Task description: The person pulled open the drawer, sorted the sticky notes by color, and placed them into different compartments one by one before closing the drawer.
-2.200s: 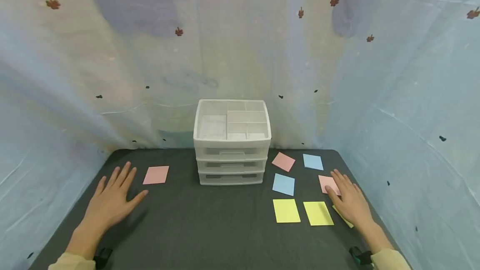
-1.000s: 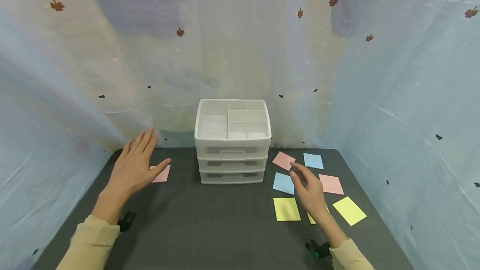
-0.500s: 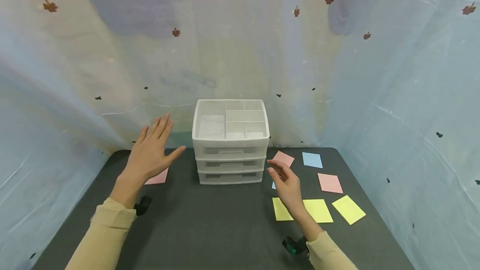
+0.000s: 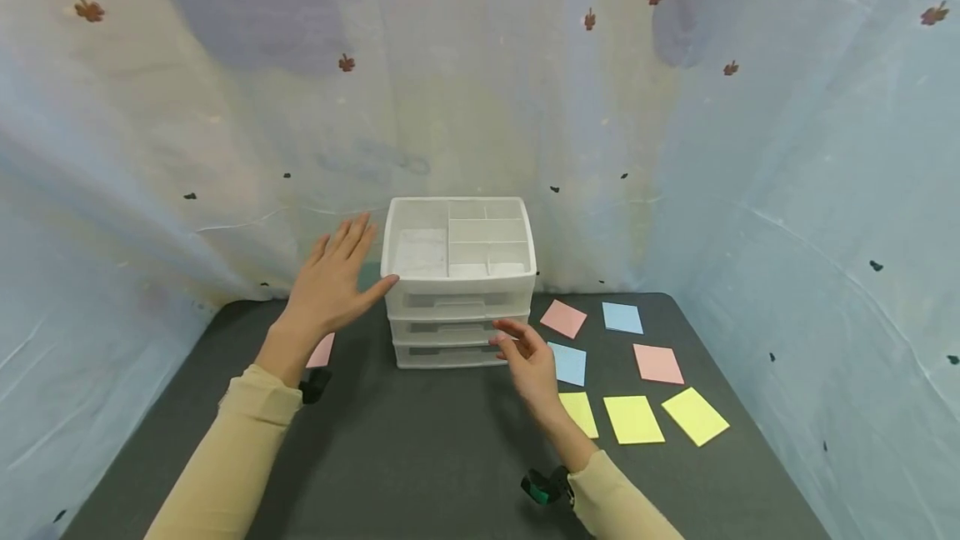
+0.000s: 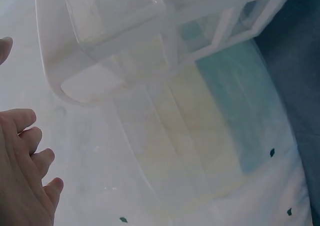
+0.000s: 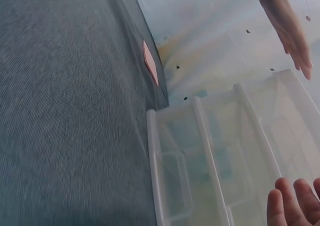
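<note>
A white plastic drawer unit (image 4: 459, 277) with three clear-fronted drawers and a divided top tray stands at the back of the dark table. My left hand (image 4: 330, 286), fingers straight and thumb spread, is at the unit's left side, its thumb overlapping the top tray's front corner in the head view. In front of the lower drawers is my right hand (image 4: 528, 361), fingers loosely bent and holding nothing. The left wrist view has the left fingers (image 5: 30, 151) apart from the unit's side. In the right wrist view, the right fingers (image 6: 295, 201) are close to the drawer fronts.
Right of the unit lie several sticky notes: pink (image 4: 564, 319), blue (image 4: 622, 317) and yellow (image 4: 633, 419). Another pink note (image 4: 321, 351) is partly hidden behind the left arm. A patterned cloth curtain (image 4: 450, 107) surrounds the black table (image 4: 420, 457) at the back and sides.
From above the table's sides, both hands have moved inward to the drawer unit. The left stays straight-fingered; the right, flat at first, now has bent fingers. The unit and notes stay in place.
</note>
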The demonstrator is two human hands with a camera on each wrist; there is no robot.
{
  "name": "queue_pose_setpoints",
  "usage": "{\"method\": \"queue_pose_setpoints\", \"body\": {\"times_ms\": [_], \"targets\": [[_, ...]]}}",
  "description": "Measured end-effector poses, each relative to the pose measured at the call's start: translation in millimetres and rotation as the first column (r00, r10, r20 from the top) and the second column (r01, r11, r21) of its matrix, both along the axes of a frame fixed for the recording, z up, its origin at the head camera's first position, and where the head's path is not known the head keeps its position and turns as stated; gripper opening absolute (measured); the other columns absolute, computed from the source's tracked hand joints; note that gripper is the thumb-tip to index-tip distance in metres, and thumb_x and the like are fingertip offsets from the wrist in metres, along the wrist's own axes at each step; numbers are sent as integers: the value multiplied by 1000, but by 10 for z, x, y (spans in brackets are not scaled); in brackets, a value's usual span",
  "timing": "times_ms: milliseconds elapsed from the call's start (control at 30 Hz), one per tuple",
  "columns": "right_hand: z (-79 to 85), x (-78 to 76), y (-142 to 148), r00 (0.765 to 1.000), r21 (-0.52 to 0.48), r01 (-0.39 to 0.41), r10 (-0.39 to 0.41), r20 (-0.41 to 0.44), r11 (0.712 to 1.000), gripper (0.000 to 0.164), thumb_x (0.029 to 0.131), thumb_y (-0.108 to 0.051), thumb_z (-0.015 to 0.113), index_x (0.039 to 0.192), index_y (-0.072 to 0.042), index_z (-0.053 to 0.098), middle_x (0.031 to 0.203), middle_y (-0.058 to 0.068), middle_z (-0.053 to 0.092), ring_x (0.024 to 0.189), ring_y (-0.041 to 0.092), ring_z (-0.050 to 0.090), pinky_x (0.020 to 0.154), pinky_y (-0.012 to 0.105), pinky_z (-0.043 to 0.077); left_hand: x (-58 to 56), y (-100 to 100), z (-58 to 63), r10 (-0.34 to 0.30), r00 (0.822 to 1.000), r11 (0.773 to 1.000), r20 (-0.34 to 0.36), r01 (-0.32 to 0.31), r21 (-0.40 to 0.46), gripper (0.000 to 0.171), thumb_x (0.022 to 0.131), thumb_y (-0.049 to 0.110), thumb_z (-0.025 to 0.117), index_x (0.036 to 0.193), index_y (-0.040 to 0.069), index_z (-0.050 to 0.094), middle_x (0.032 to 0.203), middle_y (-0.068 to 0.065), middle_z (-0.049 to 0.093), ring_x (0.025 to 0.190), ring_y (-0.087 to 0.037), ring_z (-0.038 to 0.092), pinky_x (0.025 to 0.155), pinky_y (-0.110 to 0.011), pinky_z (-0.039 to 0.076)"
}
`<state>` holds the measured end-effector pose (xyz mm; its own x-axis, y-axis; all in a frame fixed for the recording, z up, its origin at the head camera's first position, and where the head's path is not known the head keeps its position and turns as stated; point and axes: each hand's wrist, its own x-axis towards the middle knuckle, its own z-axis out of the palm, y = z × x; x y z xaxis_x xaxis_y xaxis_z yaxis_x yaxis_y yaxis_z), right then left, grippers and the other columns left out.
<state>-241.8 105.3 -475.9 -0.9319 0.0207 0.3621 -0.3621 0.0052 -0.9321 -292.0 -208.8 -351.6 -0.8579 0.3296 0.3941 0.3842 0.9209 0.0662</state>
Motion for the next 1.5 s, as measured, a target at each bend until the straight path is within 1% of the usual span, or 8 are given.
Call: {"method": "queue_pose_setpoints", "body": {"times_ms": [100,233,400,533,800,1000,1233,1500], "targets": [[-13,-27,-101,1000,-33,-17,17,-1,999,31,105,-11,64,133,2,65,132,24,67,108,34,72,87,34,62,-45,38,11,-1,1000,1000,7,1,-10,93,104,64,48,169,10,8,175,-12,5,161,-34,6,129,-58,7],[-11,-49,-220,999,-82,-23,26,27,996,31,106,-10,62,133,3,65,131,21,68,109,36,71,85,26,61,-104,100,14,-9,1000,1000,24,9,-20,91,105,62,48,169,9,12,175,-10,4,161,-33,5,129,-57,6],[21,-77,-355,995,-135,-25,38,95,991,32,106,-12,62,135,2,65,131,20,69,109,34,72,86,28,61,-183,171,-18,-5,998,999,60,7,-32,91,104,63,49,168,8,14,175,-10,5,161,-31,3,129,-56,4],[54,-99,-456,989,-201,-26,55,140,979,36,107,-13,61,138,5,62,132,21,69,107,31,73,87,30,62,-253,218,-47,0,997,999,71,4,-49,92,104,64,46,168,8,13,176,-9,3,161,-31,4,129,-57,6],[99,-186,-617,971,-342,-30,109,214,939,39,107,-16,62,140,5,61,133,20,69,107,23,74,89,28,61,-309,246,-78,3,999,998,52,1,-68,93,104,65,45,168,5,12,175,-9,2,161,-34,8,129,-55,11],[131,-223,-723,962,-453,-12,134,238,892,34,108,-13,58,135,7,63,130,21,70,105,21,75,91,31,61,-310,236,-112,-13,999,999,47,16,-49,94,105,62,47,167,3,10,175,-13,3,160,-35,9,130,-51,11],[171,-239,-798,958,-498,31,117,263,867,33,109,-17,58,129,7,66,127,20,71,105,20,75,90,31,61,-300,249,-107,-28,999,998,35,30,-60,94,105,62,47,167,1,10,174,-15,5,160,-37,10,130,-52,13],[215,-277,-862,941,-571,67,138,308,818,32,109,-18,58,125,9,64,115,14,74,100,17,76,88,29,62,-282,243,-119,-8,999,998,44,10,-58,92,106,60,46,167,1,8,174,-15,3,160,-36,7,130,-51,11]]}}
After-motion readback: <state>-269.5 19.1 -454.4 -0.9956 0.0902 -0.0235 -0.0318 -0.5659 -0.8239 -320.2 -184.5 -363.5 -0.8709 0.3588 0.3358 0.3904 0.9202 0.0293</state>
